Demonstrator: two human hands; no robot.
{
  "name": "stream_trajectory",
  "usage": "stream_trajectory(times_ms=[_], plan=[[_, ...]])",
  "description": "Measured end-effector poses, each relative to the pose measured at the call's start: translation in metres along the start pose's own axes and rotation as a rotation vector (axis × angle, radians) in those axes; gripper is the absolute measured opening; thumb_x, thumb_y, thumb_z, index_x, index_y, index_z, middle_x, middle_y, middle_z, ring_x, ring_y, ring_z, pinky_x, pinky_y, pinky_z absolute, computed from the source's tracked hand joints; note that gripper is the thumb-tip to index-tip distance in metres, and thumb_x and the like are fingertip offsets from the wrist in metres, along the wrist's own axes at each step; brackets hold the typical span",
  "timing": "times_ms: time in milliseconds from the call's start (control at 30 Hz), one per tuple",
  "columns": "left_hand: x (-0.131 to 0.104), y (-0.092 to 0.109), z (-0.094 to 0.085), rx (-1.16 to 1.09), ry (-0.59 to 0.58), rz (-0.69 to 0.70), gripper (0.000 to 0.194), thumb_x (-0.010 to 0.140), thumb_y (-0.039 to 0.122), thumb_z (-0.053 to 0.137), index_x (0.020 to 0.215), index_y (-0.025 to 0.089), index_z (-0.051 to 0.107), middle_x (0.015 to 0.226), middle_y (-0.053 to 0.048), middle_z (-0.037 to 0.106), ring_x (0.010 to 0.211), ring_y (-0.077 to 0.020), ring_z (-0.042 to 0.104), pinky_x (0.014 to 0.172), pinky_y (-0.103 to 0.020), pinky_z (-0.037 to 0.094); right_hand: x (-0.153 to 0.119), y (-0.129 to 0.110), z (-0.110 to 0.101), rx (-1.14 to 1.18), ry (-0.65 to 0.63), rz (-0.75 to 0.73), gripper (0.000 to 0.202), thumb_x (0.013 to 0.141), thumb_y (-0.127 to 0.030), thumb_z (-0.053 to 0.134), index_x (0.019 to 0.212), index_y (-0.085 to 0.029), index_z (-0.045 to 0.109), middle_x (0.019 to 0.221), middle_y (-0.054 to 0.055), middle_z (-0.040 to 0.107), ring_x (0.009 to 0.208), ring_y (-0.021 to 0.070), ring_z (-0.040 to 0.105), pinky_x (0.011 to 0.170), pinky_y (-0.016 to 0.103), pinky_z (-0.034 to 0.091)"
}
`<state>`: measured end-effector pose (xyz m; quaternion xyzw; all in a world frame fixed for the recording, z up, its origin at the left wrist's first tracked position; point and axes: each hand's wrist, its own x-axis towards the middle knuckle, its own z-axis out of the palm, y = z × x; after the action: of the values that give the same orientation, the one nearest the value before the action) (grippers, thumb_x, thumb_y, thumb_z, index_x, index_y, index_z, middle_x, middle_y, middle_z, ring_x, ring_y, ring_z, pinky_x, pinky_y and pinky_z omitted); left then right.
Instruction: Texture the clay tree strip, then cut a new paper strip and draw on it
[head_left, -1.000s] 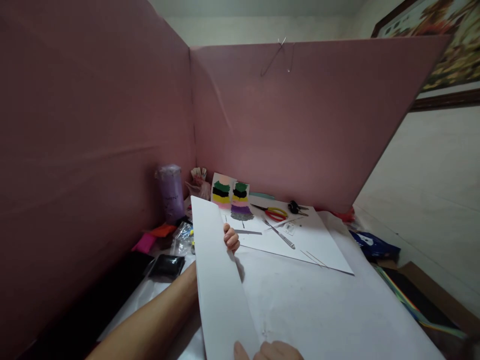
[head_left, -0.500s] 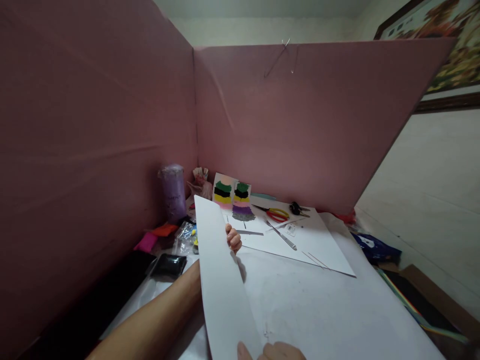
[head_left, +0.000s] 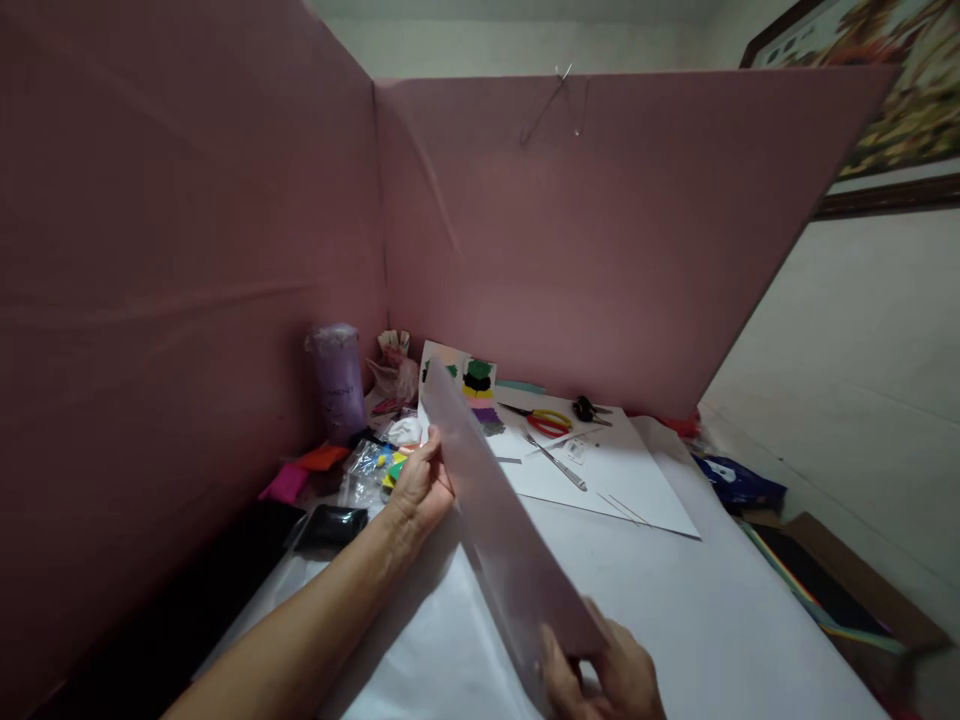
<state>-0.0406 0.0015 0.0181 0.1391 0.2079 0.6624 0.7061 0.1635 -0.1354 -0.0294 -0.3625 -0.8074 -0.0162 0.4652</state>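
Observation:
A long pale sheet [head_left: 499,515] stands tilted on edge above the white-covered table, running from the middle of the view down to the bottom. My left hand [head_left: 426,482] holds its far left edge, with the thumb up and the other fingers partly behind the sheet. At the near end my right hand [head_left: 596,670] is closed on the sheet, thumb on one side and fingers on the other. Behind the sheet, two cards with painted colour bands [head_left: 478,385] lean at the back, one partly covered by it.
A white board [head_left: 637,480] bears red-yellow scissors [head_left: 551,420], a metal tool [head_left: 556,463], black scissors [head_left: 589,410] and thin sticks. At left are a purple cylinder [head_left: 339,385], coloured packets [head_left: 286,482] and a black packet [head_left: 331,528]. A blue packet [head_left: 739,482] lies right.
The sheet has turned and leans to the right, showing its other, shaded face. My left hand has come into fuller view on its left side. My right hand has moved up and right.

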Motion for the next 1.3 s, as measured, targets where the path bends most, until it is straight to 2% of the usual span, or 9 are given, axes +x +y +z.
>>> stream_trajectory(times_ms=[133, 233, 300, 533, 700, 900, 1033, 1167, 1300], plan=[[-0.008, 0.002, 0.012, 0.09, 0.115, 0.026, 0.008, 0.083, 0.007, 0.06, 0.088, 0.014, 0.062, 0.076, -0.002, 0.072, 0.067, -0.0135, 0.068, 0.067, -0.025, 0.056, 0.011, -0.007, 0.0, 0.307, -0.025, 0.582, 0.048, 0.093, -0.041, 0.049, 0.055, -0.015, 0.062, 0.042, 0.006, 0.057, 0.037, 0.0154, 0.055, 0.037, 0.023, 0.044], [-0.017, -0.003, 0.017, 0.153, 0.07, -0.012, 0.013, 0.08, 0.005, 0.063, 0.089, 0.014, 0.065, 0.077, -0.002, 0.074, 0.066, -0.0142, 0.069, 0.067, -0.026, 0.057, 0.02, -0.011, 0.004, 0.574, -0.017, 0.926, 0.053, 0.085, -0.058, 0.055, 0.056, -0.015, 0.059, 0.041, 0.006, 0.057, 0.033, 0.014, 0.052, 0.033, 0.022, 0.041], [-0.024, -0.008, 0.018, 0.224, 0.001, -0.048, 0.015, 0.077, 0.006, 0.065, 0.091, 0.013, 0.066, 0.079, -0.005, 0.075, 0.067, -0.0159, 0.07, 0.066, -0.026, 0.057, 0.023, -0.009, 0.006, 0.698, 0.012, 1.035, 0.052, 0.077, -0.064, 0.062, 0.06, -0.015, 0.057, 0.046, 0.007, 0.061, 0.038, 0.014, 0.055, 0.036, 0.022, 0.044], [-0.044, -0.032, 0.016, 0.359, -0.303, -0.211, 0.035, 0.068, 0.012, 0.075, 0.102, 0.01, 0.069, 0.093, -0.015, 0.075, 0.084, -0.0292, 0.071, 0.076, -0.038, 0.055, 0.024, 0.007, 0.007, 0.741, -0.001, 1.068, 0.053, 0.076, -0.066, 0.062, 0.066, -0.014, 0.056, 0.049, 0.005, 0.062, 0.037, 0.0107, 0.052, 0.033, 0.019, 0.04], [-0.05, -0.039, 0.017, 0.393, -0.38, -0.28, 0.034, 0.068, 0.015, 0.076, 0.101, 0.008, 0.07, 0.087, -0.018, 0.075, 0.082, -0.0312, 0.071, 0.073, -0.039, 0.055, 0.031, 0.01, 0.005, 0.778, 0.016, 1.076, 0.051, 0.074, -0.065, 0.064, 0.071, -0.015, 0.054, 0.047, 0.0, 0.057, 0.036, 0.0098, 0.05, 0.035, 0.019, 0.04], [-0.056, -0.051, 0.017, 0.346, -0.363, -0.227, 0.034, 0.069, 0.019, 0.078, 0.1, 0.011, 0.07, 0.091, -0.016, 0.075, 0.09, -0.0311, 0.07, 0.08, -0.039, 0.054, 0.037, 0.007, 0.005, 0.922, -0.197, 1.107, 0.055, 0.067, -0.066, 0.069, 0.061, -0.013, 0.058, 0.042, -0.002, 0.051, 0.034, 0.0069, 0.043, 0.035, 0.019, 0.034], [-0.057, -0.055, 0.019, 0.359, -0.349, -0.237, 0.035, 0.067, 0.024, 0.08, 0.098, 0.01, 0.071, 0.089, -0.016, 0.075, 0.087, -0.0301, 0.071, 0.076, -0.036, 0.054, 0.035, 0.008, 0.007, 0.946, -0.247, 1.17, 0.049, 0.069, -0.061, 0.069, 0.06, -0.013, 0.061, 0.039, -0.003, 0.049, 0.033, 0.0063, 0.042, 0.032, 0.016, 0.03], [-0.046, -0.038, 0.026, 0.394, -0.256, -0.206, 0.034, 0.069, 0.028, 0.08, 0.095, 0.008, 0.07, 0.082, -0.014, 0.074, 0.077, -0.025, 0.071, 0.069, -0.031, 0.055, 0.036, 0.012, 0.008, 0.967, -0.233, 1.139, 0.049, 0.069, -0.056, 0.07, 0.05, -0.012, 0.06, 0.035, -0.003, 0.046, 0.029, 0.0037, 0.034, 0.032, 0.016, 0.025], [-0.027, -0.009, 0.029, 0.428, -0.095, -0.036, 0.016, 0.078, 0.018, 0.071, 0.091, 0.008, 0.068, 0.076, -0.009, 0.074, 0.065, -0.0177, 0.069, 0.062, -0.026, 0.056, 0.039, 0.011, 0.002, 0.96, -0.261, 1.145, 0.049, 0.07, -0.054, 0.069, 0.046, -0.013, 0.057, 0.03, -0.005, 0.038, 0.027, 0.0035, 0.031, 0.031, 0.017, 0.02]])
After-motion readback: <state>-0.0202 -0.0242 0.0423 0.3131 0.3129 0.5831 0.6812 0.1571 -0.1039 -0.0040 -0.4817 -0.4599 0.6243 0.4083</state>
